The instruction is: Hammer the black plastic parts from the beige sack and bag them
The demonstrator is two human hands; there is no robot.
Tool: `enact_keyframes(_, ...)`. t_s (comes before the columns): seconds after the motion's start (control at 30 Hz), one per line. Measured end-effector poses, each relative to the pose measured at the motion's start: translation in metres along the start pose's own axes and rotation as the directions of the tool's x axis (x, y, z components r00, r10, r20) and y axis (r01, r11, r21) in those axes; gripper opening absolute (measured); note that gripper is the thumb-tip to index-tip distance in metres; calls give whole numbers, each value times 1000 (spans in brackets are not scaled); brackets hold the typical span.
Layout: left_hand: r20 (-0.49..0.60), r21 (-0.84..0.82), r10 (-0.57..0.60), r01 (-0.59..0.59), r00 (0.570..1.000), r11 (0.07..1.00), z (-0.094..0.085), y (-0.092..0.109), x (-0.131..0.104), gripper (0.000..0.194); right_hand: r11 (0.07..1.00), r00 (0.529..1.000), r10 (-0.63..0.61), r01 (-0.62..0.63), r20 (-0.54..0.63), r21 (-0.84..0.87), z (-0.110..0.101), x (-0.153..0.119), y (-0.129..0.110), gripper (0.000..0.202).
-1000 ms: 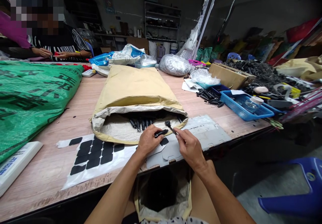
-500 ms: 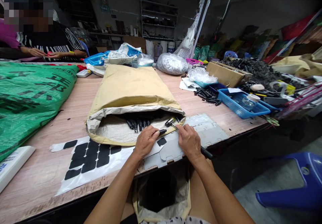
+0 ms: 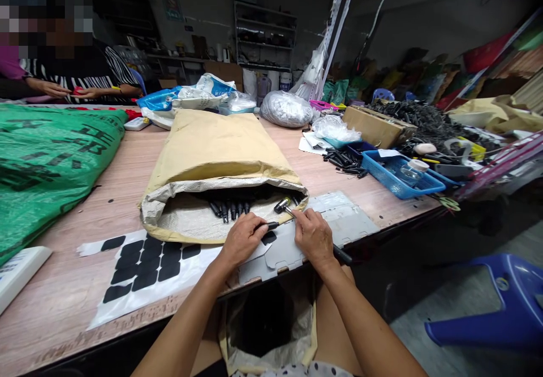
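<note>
My left hand (image 3: 244,237) is closed around a slim black pen-like tube (image 3: 270,226), whose tip points right over a grey board (image 3: 339,219). My right hand (image 3: 313,234) grips a small hammer (image 3: 281,205) by its shaft. The hammer's head is up near the tube, apart from it, and its black handle end sticks out below my wrist. Just beyond both hands lies a tan woven sack (image 3: 220,139), its mouth facing me, with several black tubes (image 3: 229,209) inside. To the left, a white sheet (image 3: 144,298) carries rows of black rounded patches.
A green sack (image 3: 55,162) covers the table's left side. At right are a blue basket (image 3: 399,176) with a jar, loose black parts (image 3: 345,159) and a cardboard box (image 3: 377,125). An opened sack (image 3: 311,337) is between my legs. Another person (image 3: 80,72) works across the table.
The view has turned slightly right, so everything sits a little further left. The tube in my left hand has dipped slightly. Both hands keep their hold.
</note>
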State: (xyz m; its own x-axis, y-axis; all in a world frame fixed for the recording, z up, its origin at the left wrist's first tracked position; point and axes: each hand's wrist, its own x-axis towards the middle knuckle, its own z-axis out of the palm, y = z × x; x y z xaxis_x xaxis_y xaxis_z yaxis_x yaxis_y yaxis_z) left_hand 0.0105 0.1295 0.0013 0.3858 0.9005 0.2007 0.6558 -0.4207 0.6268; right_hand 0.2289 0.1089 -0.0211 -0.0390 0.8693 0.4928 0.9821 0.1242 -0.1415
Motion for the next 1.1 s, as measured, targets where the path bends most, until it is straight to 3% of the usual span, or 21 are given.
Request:
enact_keyframes(0.13,37,47,128,-130,991,990,-5,39,-40,19,1000,1000,-8,8,-24,5,2,0,1,32)
enact_keyframes(0.27,213,70,172,-191,962,979,23,66,-94,16,1000,1000,-10,10,-23,3,2,0,1,31)
enact_keyframes(0.43,411,166,-106,40,905,985,88,37,-131,24,1000,1000,-3,3,-22,0,2,0,1,32)
enact_keyframes(0.5,466,203,-213,130,859,970,101,24,-136,31,1000,1000,-5,5,-24,-1,2,-1,1,32)
enact_keyframes(0.57,491,212,-259,175,832,961,98,23,-135,36,1000,1000,-10,10,-26,-5,2,-1,1,33)
enact_keyframes(0.63,508,127,-188,142,840,982,80,31,-126,36,1000,1000,-13,13,-29,-7,3,-1,1,33)
enact_keyframes(0.7,503,-38,-36,64,864,997,51,42,-107,28,1000,999,-13,13,-29,-6,3,-1,1,33)
enact_keyframes(0.77,420,-146,48,15,906,989,19,46,-77,21,1000,1000,-12,12,-28,-2,3,-1,1,32)
enact_keyframes(0.83,130,-63,-9,17,991,998,-9,37,-40,21,1000,999,-11,11,-30,3,3,-1,1,32)
enact_keyframes(0.87,-11,15,-23,24,1000,1000,-20,29,-20,23,1000,999,-9,9,-34,6,3,-1,1,32)
enact_keyframes(0.93,-214,208,-14,60,977,976,-35,6,15,28,1000,999,-8,9,-44,13,3,-1,1,32)
enact_keyframes(1.0,-258,373,14,87,966,924,-42,-16,40,33,1000,999,-10,11,-50,19,3,0,1,32)
enact_keyframes(1.1,-203,492,9,95,979,865,-45,-37,58,24,1000,999,-12,13,-47,20,2,0,1,32)
